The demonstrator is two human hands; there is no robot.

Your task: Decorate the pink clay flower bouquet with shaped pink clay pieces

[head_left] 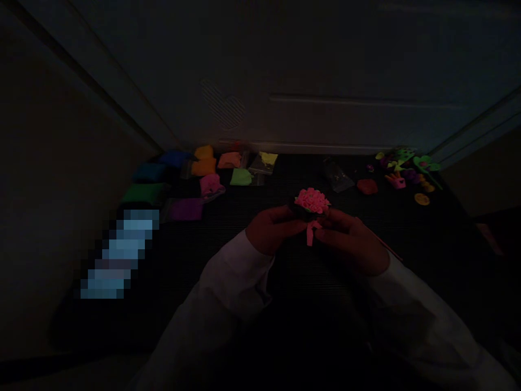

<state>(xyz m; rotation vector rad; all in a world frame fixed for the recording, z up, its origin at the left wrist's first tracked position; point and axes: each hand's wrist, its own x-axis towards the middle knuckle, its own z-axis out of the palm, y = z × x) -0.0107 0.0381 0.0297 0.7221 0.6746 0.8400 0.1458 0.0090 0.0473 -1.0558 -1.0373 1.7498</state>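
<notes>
Between my two hands is a small bouquet [312,201] of bright pink flowers, with a dark wrap beneath the blooms and a pink ribbon [310,233] hanging below. My left hand [269,228] is closed on its left side, thumb and fingers pressed to the dark wrap. From the right, my right hand [353,239] grips the bouquet near the ribbon. A thin reddish stick [385,244] shows behind the right hand; whether it is held I cannot tell. Dim light hides the finer details of the fingers.
Bags of coloured clay, among them purple [186,209], green [142,193] and orange [203,166], lie at the back left. Small clay models [425,164] and a red lump [367,187] sit at the back right. A lit, blurred screen [122,252] is at left. A wall [345,125] stands behind.
</notes>
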